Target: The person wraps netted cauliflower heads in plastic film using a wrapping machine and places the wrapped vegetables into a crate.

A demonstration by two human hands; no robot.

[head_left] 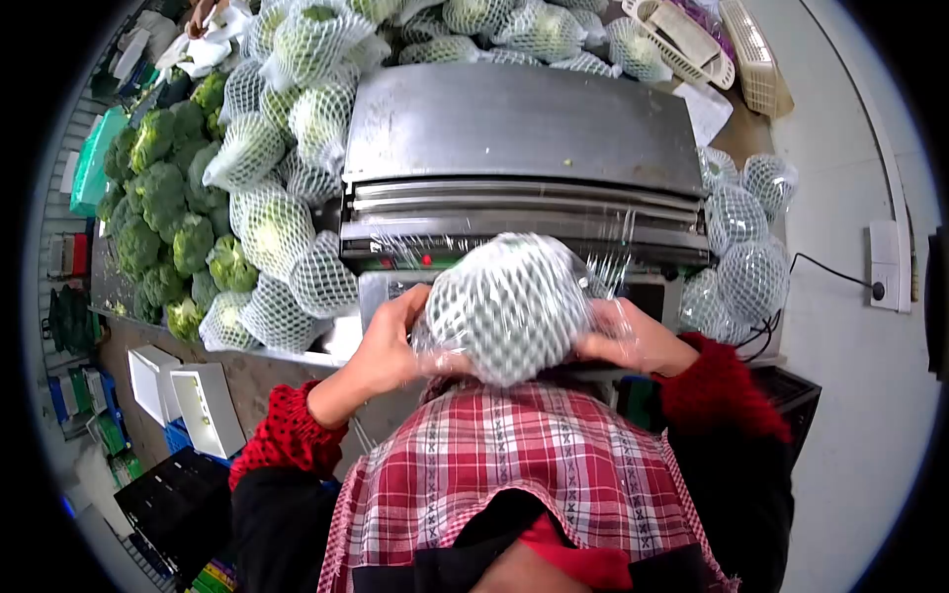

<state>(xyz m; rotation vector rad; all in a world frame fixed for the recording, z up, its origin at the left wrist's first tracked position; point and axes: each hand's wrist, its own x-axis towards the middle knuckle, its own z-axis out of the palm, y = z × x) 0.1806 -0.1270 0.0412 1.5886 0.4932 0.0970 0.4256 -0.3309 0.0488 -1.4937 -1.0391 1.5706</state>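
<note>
Between my two hands is a broccoli head in a white foam net, with dark green showing through the mesh and clear film over it. My left hand grips its left side, and my right hand grips the right side through crinkled film. Both hands are in front of a metal film-wrapping machine. Stretched clear film runs from the machine's rollers toward the broccoli. The fingertips under the broccoli are partly hidden.
Several foam-netted heads are piled left of the machine and behind it. Bare broccoli lies farther left. Film-wrapped netted heads sit at the right. Beige baskets stand at the back right, and white foam boxes are low on the left.
</note>
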